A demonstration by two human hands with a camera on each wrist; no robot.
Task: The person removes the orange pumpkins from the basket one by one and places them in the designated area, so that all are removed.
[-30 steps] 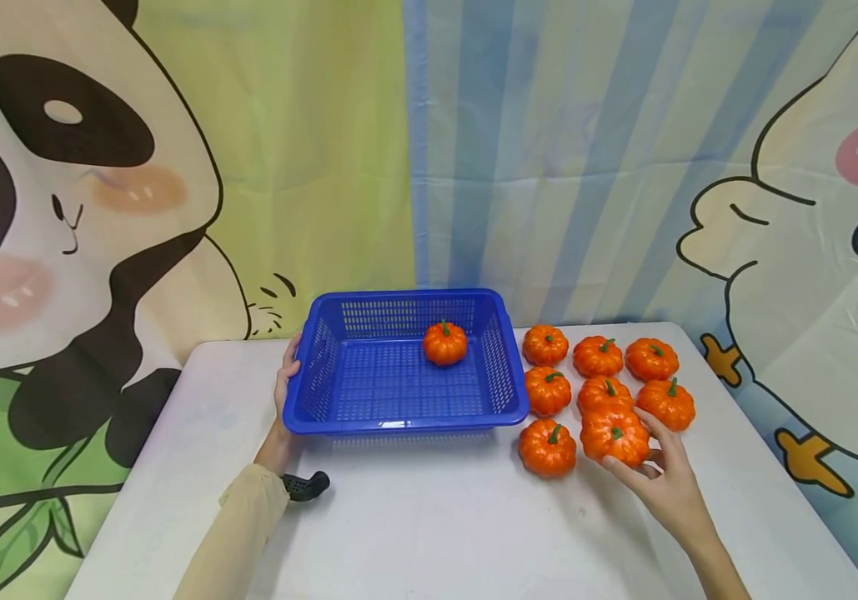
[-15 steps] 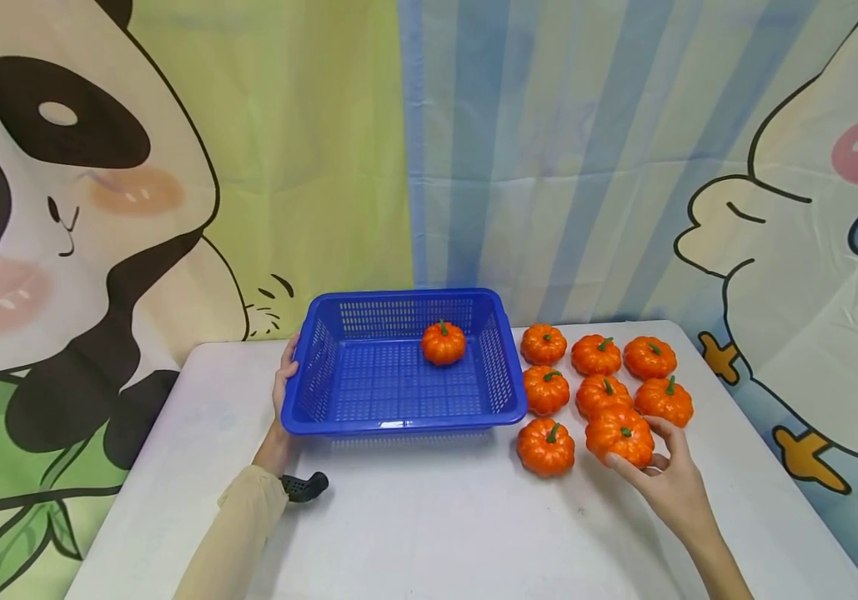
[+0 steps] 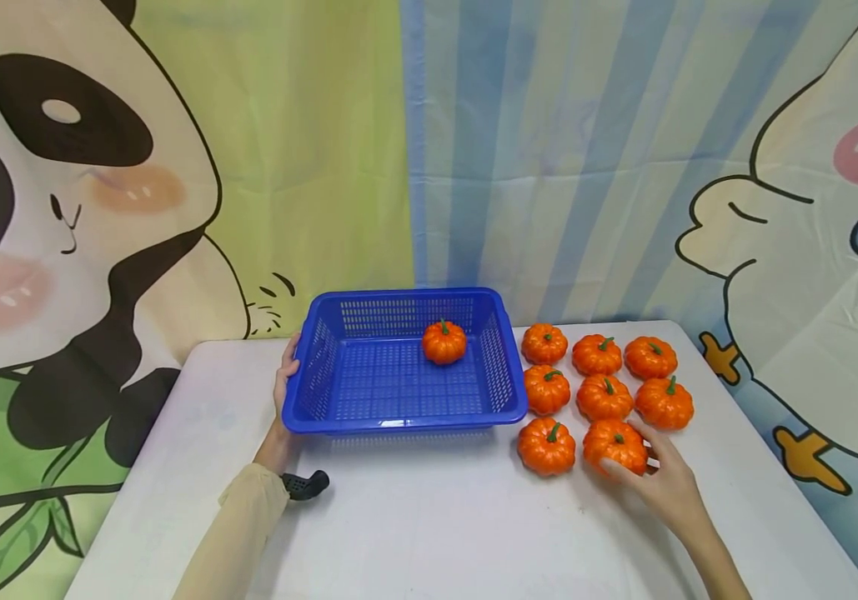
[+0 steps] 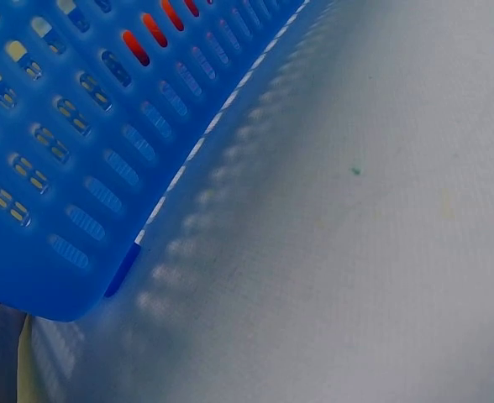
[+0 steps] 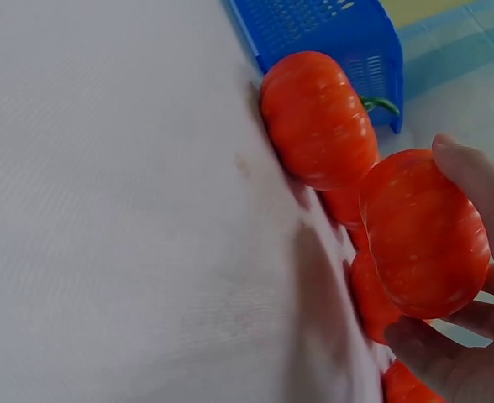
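My left hand (image 3: 283,385) grips the left end of a blue plastic basket (image 3: 403,423), its fingers at the outer wall under the rim. One small orange pumpkin (image 3: 444,342) with a green stem sits inside, right of the middle. My right hand (image 3: 667,483) holds another pumpkin (image 3: 613,448) between thumb and fingers, low over the table at the front of a group. In the right wrist view this held pumpkin (image 5: 425,235) shows its side, with a shadow on the table. The basket's slotted wall (image 4: 54,126) fills the left wrist view's upper left.
Several more pumpkins (image 3: 604,397) stand in rows right of the basket, the closest front one (image 3: 546,447) just left of the held pumpkin. A white table (image 3: 429,525) lies beneath. Behind it hangs a printed curtain (image 3: 534,167). A black strap end (image 3: 307,486) juts from my left wrist.
The pumpkin in my right hand has come down toward the table, so more of the pumpkin behind it shows. My left hand and the basket have stayed in place.
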